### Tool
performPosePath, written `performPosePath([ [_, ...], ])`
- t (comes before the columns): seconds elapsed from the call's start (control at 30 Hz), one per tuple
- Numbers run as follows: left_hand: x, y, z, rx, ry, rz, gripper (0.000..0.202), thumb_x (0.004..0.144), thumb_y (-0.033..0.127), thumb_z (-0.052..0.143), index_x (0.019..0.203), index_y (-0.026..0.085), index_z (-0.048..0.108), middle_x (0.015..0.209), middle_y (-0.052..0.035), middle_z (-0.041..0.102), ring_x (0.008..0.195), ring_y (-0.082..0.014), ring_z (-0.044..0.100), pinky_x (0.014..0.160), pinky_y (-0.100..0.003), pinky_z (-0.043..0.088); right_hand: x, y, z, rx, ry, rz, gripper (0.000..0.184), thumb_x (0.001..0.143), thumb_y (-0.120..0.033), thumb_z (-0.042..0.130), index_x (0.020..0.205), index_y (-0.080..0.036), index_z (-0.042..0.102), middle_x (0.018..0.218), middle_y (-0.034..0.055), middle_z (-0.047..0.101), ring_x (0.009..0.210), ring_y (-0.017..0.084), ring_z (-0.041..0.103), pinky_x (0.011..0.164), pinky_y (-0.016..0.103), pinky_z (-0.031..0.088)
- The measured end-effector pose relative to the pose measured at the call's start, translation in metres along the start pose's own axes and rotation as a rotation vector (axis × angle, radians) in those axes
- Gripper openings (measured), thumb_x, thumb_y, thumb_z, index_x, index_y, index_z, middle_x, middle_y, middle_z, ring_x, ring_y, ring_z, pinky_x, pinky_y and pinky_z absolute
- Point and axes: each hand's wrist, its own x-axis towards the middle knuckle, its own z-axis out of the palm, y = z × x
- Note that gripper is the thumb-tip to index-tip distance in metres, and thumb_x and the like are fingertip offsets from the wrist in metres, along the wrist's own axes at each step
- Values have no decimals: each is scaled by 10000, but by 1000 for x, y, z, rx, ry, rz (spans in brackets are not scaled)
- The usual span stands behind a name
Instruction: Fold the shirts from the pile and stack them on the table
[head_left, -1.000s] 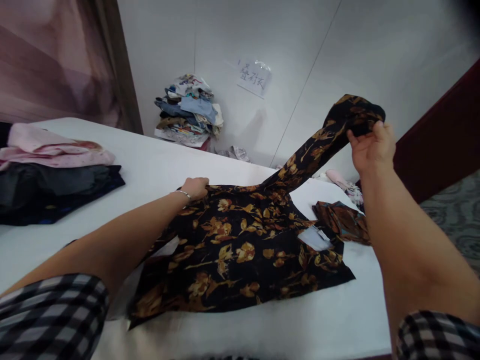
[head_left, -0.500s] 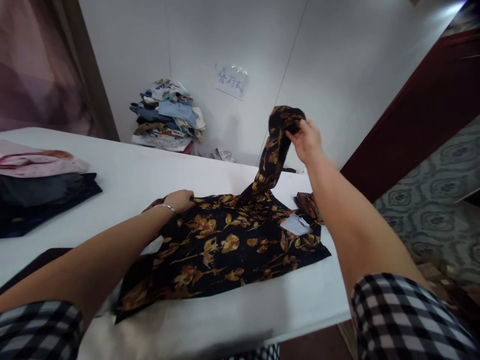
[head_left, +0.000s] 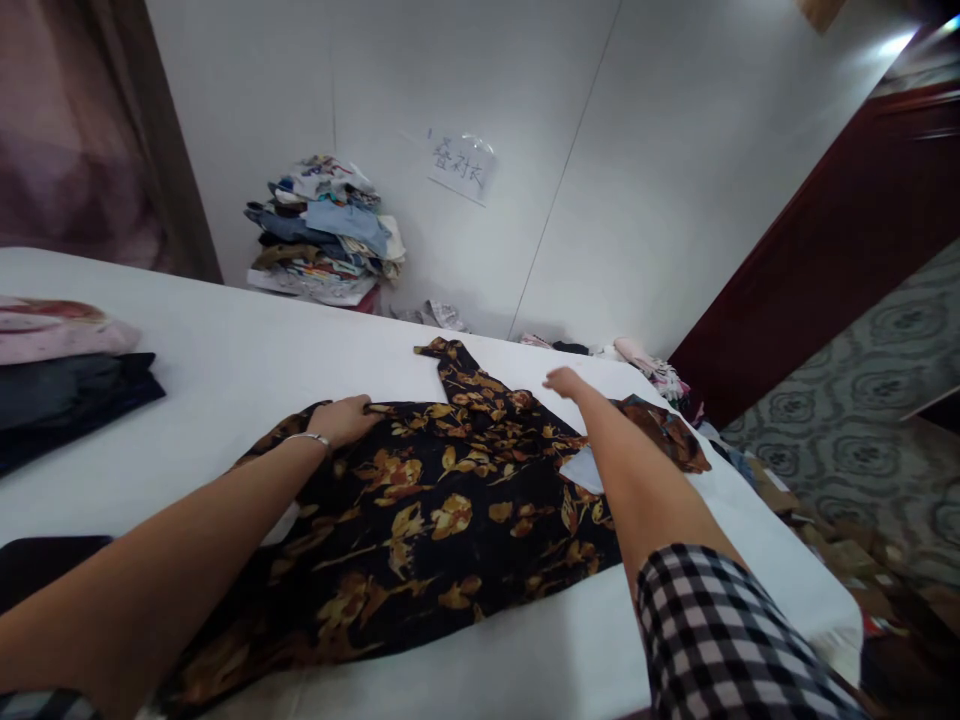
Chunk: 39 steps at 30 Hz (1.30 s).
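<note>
Gripping the far-left edge of the dark floral shirt point(head_left: 450, 515) with the left hand point(head_left: 346, 422); wearing a bracelet point(head_left: 309, 437) on that wrist. Holding the right hand point(head_left: 564, 382) apart from the cloth, just right of the sleeve point(head_left: 469, 375); can't tell finger spread from here. Seeing the shirt spread across the white table point(head_left: 225, 350), partly under both forearms, with the sleeve pointing wallward and bent left at its end. Also spotting a folded brown garment point(head_left: 664, 430) past the right forearm, pink clothing point(head_left: 60, 330) at far left, and a clothes stack point(head_left: 326, 230) by the wall.
</note>
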Motion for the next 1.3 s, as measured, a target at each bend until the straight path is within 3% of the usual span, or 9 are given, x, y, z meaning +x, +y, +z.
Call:
performPosePath([
  [0.13,12,-5,-3,-100,-28,6,475,799,535,475,1063,203,688,1175,-142,690,1077,-328,639,895,-369,476,-19,40,50,-84,-63,160,427,789,-404,690,1123,-139,671,1145,137,689,1059,233,641,906,320,481],
  [0.23,21,-12,-8,-143,-48,16,403,801,470,490,1006,218,726,1100,-100,724,1021,-280,662,860,-311,486,-20,54,70,-109,-32,244,311,826,-353,631,1075,-179,698,1120,114,703,1074,232,638,866,271,471],
  [0.37,30,-18,-13,-131,8,-48,378,801,438,474,913,202,747,998,-101,742,949,-281,674,794,-307,499,-15,72,73,-135,66,392,326,927,-268,436,1107,-156,684,1134,171,685,1055,253,651,830,308,483],
  [0.53,40,-12,-12,-90,107,-111,390,797,385,467,1046,214,712,1145,-113,702,1049,-314,636,812,-347,496,-13,88,75,-128,83,444,296,909,-279,488,1075,-162,703,1098,165,698,1034,260,663,822,312,491],
  [0.8,45,1,-4,-10,86,-124,395,740,251,492,1079,179,683,1200,-162,670,1093,-355,613,846,-419,484,-7,94,76,-131,109,474,398,968,-324,354,1136,-149,669,1146,186,672,1048,262,657,819,328,501],
  [1.03,44,-4,-4,-14,72,-137,416,743,263,486,1107,187,673,1175,-159,684,1054,-340,638,809,-388,499,5,88,66,-174,54,404,315,913,-260,463,1113,-115,658,1118,209,667,1030,280,648,819,349,487],
  [1.13,44,-5,-4,-12,64,-139,412,749,261,474,1106,188,668,1185,-160,679,1064,-339,634,814,-388,496,3,72,66,-201,80,299,340,931,-252,405,1151,-117,627,1184,203,634,1079,270,611,849,343,461],
  [1.2,45,-4,-4,-9,63,-140,413,754,263,469,1111,183,661,1187,-167,675,1073,-343,630,829,-397,492,-3,58,71,-205,66,187,334,946,-268,378,1116,-154,642,1165,156,645,1071,239,600,856,313,445],
  [1.3,44,-3,-3,-2,63,-141,423,755,271,470,1126,175,650,1195,-176,669,1083,-349,624,851,-413,485,-14,42,83,-195,-26,2,233,903,-347,512,994,-223,686,1078,64,673,1026,189,594,848,248,430],
])
